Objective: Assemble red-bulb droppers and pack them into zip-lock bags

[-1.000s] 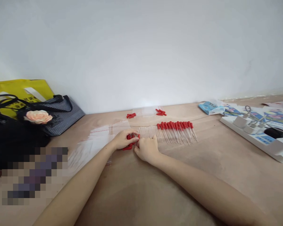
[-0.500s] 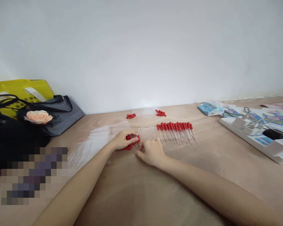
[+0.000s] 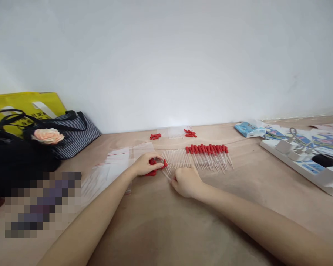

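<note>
My left hand pinches a red rubber bulb between thumb and fingers, above a small pile of loose red bulbs partly hidden by the hand. A thin clear dropper tube slants down from that bulb. At its lower end my right hand is closed, gripping the tube. Just behind the right hand lies a row of bare clear tubes. To its right, several droppers with red bulbs lie side by side, tips toward me.
Clear zip bags lie spread on the left. By the wall are two more groups of red bulbs with tubes between. A power strip with plugs and a blue packet are at right. Bags stand at left.
My right hand has moved a little right and toward me. The tube between the hands now shows more plainly, reaching from the bulb in my left hand.
</note>
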### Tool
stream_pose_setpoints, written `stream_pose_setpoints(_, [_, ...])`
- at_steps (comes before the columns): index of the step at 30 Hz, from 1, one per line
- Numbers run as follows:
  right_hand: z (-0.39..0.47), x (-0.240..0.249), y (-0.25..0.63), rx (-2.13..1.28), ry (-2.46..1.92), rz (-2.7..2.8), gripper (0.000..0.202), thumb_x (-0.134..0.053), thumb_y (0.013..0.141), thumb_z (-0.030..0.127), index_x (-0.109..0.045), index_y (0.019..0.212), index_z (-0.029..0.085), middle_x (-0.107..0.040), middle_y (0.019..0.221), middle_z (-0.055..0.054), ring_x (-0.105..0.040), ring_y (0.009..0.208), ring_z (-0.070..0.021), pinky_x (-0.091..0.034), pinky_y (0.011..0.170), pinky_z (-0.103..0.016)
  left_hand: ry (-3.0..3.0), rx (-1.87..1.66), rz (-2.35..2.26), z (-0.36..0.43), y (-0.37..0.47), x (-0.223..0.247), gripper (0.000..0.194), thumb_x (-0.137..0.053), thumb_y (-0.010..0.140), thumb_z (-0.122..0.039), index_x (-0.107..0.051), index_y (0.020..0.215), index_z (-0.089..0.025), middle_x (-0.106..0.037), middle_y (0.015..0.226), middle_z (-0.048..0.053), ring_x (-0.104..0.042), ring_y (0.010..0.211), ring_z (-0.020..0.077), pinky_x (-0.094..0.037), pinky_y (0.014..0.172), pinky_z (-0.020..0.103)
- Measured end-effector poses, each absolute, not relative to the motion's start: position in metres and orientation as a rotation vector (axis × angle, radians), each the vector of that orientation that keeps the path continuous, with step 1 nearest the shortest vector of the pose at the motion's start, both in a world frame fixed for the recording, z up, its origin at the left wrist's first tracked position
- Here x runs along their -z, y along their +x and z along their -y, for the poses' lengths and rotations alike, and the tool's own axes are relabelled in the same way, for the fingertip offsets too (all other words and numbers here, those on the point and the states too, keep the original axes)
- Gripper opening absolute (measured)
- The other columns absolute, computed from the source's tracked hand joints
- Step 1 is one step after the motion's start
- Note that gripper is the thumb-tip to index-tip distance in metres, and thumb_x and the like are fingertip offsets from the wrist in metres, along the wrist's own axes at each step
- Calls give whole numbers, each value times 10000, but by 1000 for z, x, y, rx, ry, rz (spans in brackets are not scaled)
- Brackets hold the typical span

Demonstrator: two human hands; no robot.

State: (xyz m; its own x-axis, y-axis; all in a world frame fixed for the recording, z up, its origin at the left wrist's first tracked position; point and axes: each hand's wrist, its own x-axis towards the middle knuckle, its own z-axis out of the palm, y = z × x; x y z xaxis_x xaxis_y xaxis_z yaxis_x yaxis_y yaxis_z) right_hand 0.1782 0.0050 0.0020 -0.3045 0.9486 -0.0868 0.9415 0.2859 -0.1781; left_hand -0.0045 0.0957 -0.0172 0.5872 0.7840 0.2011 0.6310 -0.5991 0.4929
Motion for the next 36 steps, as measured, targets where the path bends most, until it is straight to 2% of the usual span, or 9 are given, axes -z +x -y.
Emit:
stream_pose_setpoints(6, [-2, 2, 196, -354, -1809, 2463, 226, -436, 798, 281, -626, 779, 160, -667, 837, -91, -598, 838, -230, -315, 780, -365, 2491, -578, -1158, -94, -2, 14, 275, -552, 739, -391, -629, 925, -204, -650, 960, 31, -571, 858, 181, -413, 800, 301])
stream_pose_setpoints(10, [-3, 10, 194, -391, -1761, 2343, 228, -449, 802, 353, -612, 813, 194, -669, 813, -50, -599, 815, -202, -302, 775, -348, 2687, -534, -1145, -86, 8, 7, 292, -597, 702, -452, -631, 906, -247, -634, 985, 12, -528, 964, 219, -292, 924, 385])
stream_pose_setpoints(12, [-4, 14, 191, -386, -1752, 2299, 250, -450, 808, 394, -605, 827, 199, -669, 808, -38, -598, 811, -196, -288, 791, -353, 2798, -470, -1132, -83, 13, 4, 262, -583, 722, -437, -628, 905, -254, -624, 985, 10, -522, 968, 223, -256, 935, 411])
stream_pose_setpoints(19, [-3, 13, 190, -257, -1756, 2423, 266, -415, 846, 347, -590, 844, 148, -667, 846, -93, -599, 823, -226, -273, 804, -372, 2882, -381, -1072, -81, 16, 6, 203, -486, 820, -314, -622, 956, -249, -616, 988, 25, -529, 951, 204, -338, 859, 354])
stream_pose_setpoints(23, [-2, 9, 201, -227, -1774, 2486, 245, -410, 854, 312, -574, 893, 134, -657, 874, -113, -592, 845, -232, -286, 753, -343, 2878, -509, -1017, -83, 14, 6, 181, -466, 832, -261, -627, 911, -237, -594, 1028, 33, -519, 973, 198, -351, 885, 356])
stream_pose_setpoints(29, [-4, 14, 232, -111, -1666, 2534, 203, -423, 854, 300, -558, 874, 150, -648, 880, -84, -575, 861, -218, -272, 751, -325, 2710, -812, -941, -71, 15, 1, 260, -348, 879, -235, -592, 967, -218, -540, 1092, 66, -552, 898, 167, -453, 800, 322])
stream_pose_setpoints(36, [-5, 21, 259, -178, -1537, 2495, 142, -476, 833, 288, -548, 783, 177, -629, 826, -23, -558, 805, -179, -289, 723, -299, 2716, -597, -695, -25, -1, 13, 281, -346, 872, -157, -578, 1019, -218, -576, 1079, 71, -550, 975, 154, -451, 834, 278])
